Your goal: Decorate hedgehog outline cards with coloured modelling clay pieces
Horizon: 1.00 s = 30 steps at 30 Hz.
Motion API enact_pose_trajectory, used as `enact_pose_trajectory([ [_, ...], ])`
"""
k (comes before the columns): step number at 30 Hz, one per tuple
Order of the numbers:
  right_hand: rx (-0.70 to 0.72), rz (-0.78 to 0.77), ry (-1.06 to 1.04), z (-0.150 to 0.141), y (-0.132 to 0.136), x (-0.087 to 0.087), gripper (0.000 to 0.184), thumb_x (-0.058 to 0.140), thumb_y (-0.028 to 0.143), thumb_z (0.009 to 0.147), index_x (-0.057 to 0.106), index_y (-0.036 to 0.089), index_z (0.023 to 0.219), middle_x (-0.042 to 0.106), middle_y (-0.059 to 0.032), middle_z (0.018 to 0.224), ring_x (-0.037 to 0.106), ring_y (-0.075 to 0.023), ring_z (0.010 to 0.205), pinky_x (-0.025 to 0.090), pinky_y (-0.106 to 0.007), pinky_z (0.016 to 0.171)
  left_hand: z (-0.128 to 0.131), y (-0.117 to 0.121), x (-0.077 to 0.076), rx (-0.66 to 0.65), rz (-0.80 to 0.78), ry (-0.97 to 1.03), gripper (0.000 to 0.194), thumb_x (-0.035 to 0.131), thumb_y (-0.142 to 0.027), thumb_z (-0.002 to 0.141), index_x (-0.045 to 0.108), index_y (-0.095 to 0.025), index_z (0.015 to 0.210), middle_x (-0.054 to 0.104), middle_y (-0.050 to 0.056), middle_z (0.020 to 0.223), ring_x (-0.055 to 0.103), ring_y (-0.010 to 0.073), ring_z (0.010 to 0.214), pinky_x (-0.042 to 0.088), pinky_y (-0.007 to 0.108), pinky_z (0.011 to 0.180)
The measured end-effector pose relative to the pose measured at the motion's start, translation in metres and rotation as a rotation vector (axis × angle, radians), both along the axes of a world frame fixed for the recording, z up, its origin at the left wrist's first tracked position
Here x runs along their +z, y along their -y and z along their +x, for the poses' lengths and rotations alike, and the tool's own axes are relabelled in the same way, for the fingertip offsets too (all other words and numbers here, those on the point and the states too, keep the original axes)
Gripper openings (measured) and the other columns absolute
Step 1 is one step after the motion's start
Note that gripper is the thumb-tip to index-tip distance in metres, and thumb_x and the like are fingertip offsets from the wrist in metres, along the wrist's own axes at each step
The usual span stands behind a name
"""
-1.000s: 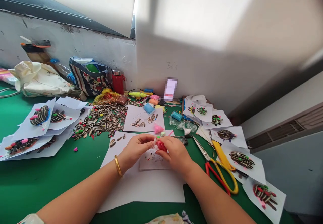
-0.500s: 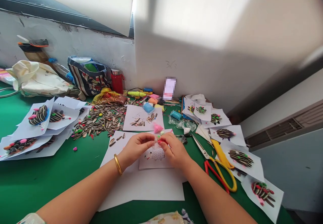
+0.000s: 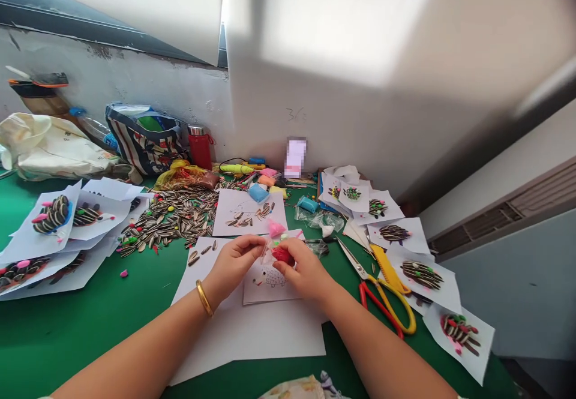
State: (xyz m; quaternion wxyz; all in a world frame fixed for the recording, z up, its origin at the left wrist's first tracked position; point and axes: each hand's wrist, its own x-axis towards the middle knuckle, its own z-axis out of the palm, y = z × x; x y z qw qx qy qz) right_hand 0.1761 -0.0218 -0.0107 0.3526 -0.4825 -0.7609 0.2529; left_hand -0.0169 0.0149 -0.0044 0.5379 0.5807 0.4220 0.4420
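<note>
My left hand (image 3: 234, 261) and my right hand (image 3: 303, 270) meet above a white paper with a pencil-drawn hedgehog (image 3: 270, 285). A lump of red modelling clay (image 3: 283, 255) sits in my right fingers. My left fingertips pinch what looks like a small clear plastic bag (image 3: 269, 254), which partly hides behind the fingers. A bit of pink clay (image 3: 276, 228) sticks up just beyond the hands. The drawing lies on a larger white sheet (image 3: 252, 339), and a gold bangle (image 3: 204, 298) circles my left wrist.
A heap of striped sunflower seeds (image 3: 171, 219) lies on the green table (image 3: 90, 339). Yellow-and-red-handled scissors (image 3: 382, 303) are to the right. Several papers with seed-and-clay hedgehogs (image 3: 423, 276) lie on both sides. Bags and a red flask (image 3: 199, 147) stand by the wall.
The whole scene has shifted left in view as my head turned. My hands have drawn slightly apart, and the red clay shows more clearly between them than half a second ago.
</note>
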Motion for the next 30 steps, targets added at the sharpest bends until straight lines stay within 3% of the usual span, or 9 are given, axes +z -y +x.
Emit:
enact_pose_trajectory([
  [4,-0.181,0.104,-0.022,0.014,-0.009,0.000,0.032,0.056,0.021,0.087,0.051,0.022,0.119,0.061,-0.0070,0.104,0.058,-0.0196,0.091,0.050,-0.033,0.080,0.000,-0.004,-0.005,0.033,0.034,-0.019,0.032,0.068,-0.041,0.080,0.069,-0.019,0.103,0.071,0.008,0.103,0.066,0.0220,0.094,0.053,0.037,0.087],
  [7,-0.407,0.175,0.054,0.038,-0.023,0.000,0.024,0.055,0.026,0.087,0.054,0.021,0.110,0.062,-0.0077,0.100,0.059,-0.0211,0.086,0.051,-0.035,0.079,-0.003,-0.009,-0.011,0.030,0.115,-0.143,0.032,0.062,-0.042,0.084,0.067,-0.019,0.107,0.069,0.009,0.107,0.066,0.0229,0.097,0.052,0.039,0.089],
  [9,-0.487,0.215,0.121,0.052,-0.032,-0.003,0.024,0.053,0.027,0.088,0.057,0.021,0.110,0.063,-0.0099,0.104,0.059,-0.0246,0.095,0.050,-0.039,0.085,-0.004,-0.010,-0.014,0.006,0.201,-0.298,0.030,0.059,-0.041,0.086,0.067,-0.020,0.107,0.068,0.010,0.111,0.064,0.0245,0.103,0.051,0.041,0.091],
  [12,-0.449,0.164,0.194,0.064,-0.041,-0.010,0.042,0.042,0.014,0.088,0.052,0.020,0.129,0.061,-0.0112,0.123,0.058,-0.0248,0.111,0.049,-0.040,0.093,-0.006,-0.010,-0.015,-0.095,0.323,-0.496,0.029,0.055,-0.037,0.089,0.067,-0.023,0.111,0.065,0.009,0.119,0.059,0.0265,0.112,0.049,0.042,0.096],
  [16,-0.419,0.062,0.265,0.068,-0.042,-0.013,0.069,0.039,0.000,0.079,0.040,0.022,0.145,0.055,-0.0094,0.136,0.062,-0.0216,0.106,0.051,-0.037,0.090,-0.005,-0.007,-0.012,-0.190,0.445,-0.604,0.029,0.052,-0.034,0.090,0.068,-0.024,0.113,0.065,0.008,0.123,0.058,0.0264,0.116,0.044,0.041,0.102],
  [19,-0.466,0.078,0.271,0.078,-0.036,0.000,0.063,0.039,0.000,0.079,0.051,0.022,0.137,0.058,-0.0085,0.133,0.062,-0.0204,0.103,0.050,-0.036,0.089,-0.004,-0.006,-0.011,-0.214,0.456,-0.609,0.031,0.052,-0.033,0.090,0.068,-0.025,0.115,0.068,0.007,0.120,0.061,0.0266,0.112,0.045,0.040,0.100],
  [23,-0.500,-0.015,0.415,0.099,-0.025,0.018,0.033,0.047,0.008,0.085,0.070,0.022,0.104,0.068,-0.0079,0.106,0.061,-0.0226,0.096,0.047,-0.034,0.082,-0.004,-0.007,-0.011,-0.209,0.421,-0.589,0.031,0.055,-0.033,0.088,0.070,-0.024,0.114,0.072,0.007,0.114,0.064,0.0262,0.104,0.047,0.039,0.097],
  [26,-0.402,-0.106,0.539,0.105,-0.019,0.017,0.024,0.060,0.010,0.079,0.072,0.024,0.094,0.066,-0.0063,0.099,0.060,-0.0221,0.091,0.043,-0.030,0.073,-0.005,-0.007,-0.010,-0.213,0.411,-0.600,0.031,0.054,-0.033,0.089,0.071,-0.024,0.113,0.072,0.007,0.115,0.064,0.0264,0.105,0.047,0.038,0.095],
  [30,-0.346,-0.122,0.633,0.097,-0.020,0.004,0.026,0.070,0.008,0.071,0.070,0.024,0.091,0.061,-0.0054,0.092,0.058,-0.0224,0.091,0.039,-0.028,0.069,-0.006,-0.008,-0.010,-0.220,0.409,-0.625,0.031,0.052,-0.034,0.090,0.070,-0.024,0.113,0.071,0.007,0.115,0.064,0.0269,0.105,0.048,0.038,0.094],
])
